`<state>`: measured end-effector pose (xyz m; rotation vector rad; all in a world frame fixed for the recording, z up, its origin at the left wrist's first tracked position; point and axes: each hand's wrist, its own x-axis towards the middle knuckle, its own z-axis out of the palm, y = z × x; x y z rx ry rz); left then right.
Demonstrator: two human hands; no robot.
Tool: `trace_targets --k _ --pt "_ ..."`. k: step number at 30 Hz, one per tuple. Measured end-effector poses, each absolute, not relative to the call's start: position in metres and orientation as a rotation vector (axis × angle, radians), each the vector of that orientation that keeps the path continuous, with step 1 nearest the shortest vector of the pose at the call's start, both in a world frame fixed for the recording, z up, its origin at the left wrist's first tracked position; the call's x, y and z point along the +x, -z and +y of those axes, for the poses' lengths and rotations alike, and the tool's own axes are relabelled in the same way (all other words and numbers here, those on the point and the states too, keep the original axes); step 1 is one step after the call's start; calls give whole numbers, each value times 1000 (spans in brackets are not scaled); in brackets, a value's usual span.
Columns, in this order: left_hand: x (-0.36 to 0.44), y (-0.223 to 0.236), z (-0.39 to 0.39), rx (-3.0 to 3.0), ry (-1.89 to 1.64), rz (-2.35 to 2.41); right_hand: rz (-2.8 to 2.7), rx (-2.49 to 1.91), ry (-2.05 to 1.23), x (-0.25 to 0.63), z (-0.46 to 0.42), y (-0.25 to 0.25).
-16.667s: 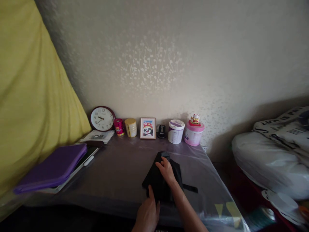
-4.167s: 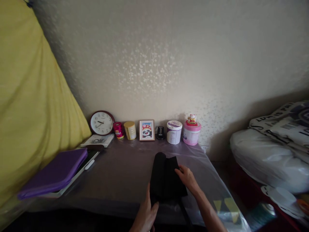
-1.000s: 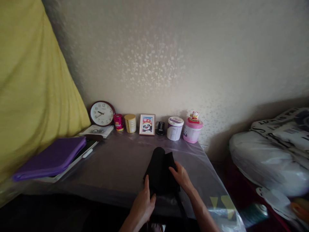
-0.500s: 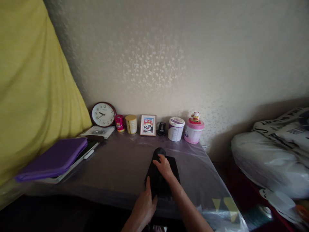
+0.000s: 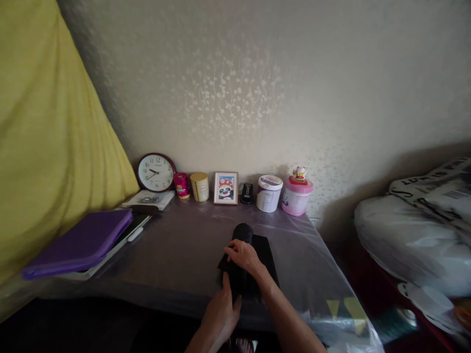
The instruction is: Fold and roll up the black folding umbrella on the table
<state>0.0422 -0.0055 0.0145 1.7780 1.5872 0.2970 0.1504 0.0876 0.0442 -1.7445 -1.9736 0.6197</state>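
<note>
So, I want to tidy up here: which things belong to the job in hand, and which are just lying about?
Being handled:
- black cloth, under the left hand and right hand

Just lying about:
- clock
- yellow tin
- picture frame
- white tub
- pink tub
- purple folder

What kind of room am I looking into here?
Probably a room in a home, perhaps a bedroom or study: a wall clock leans on patterned wallpaper, a framed panda picture stands on the plastic-covered table, and a yellow curtain-like cloth hangs beside it.
</note>
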Motion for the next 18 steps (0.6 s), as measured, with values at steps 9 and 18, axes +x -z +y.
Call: trace_targets --k 9,18 --pt "38 -7 -10 1830 -691 1484 -2013 -1654 -664 154 83 -47" --pt "40 -8 0 1784 -460 1441 -2068 -1535 -521 153 70 -45"
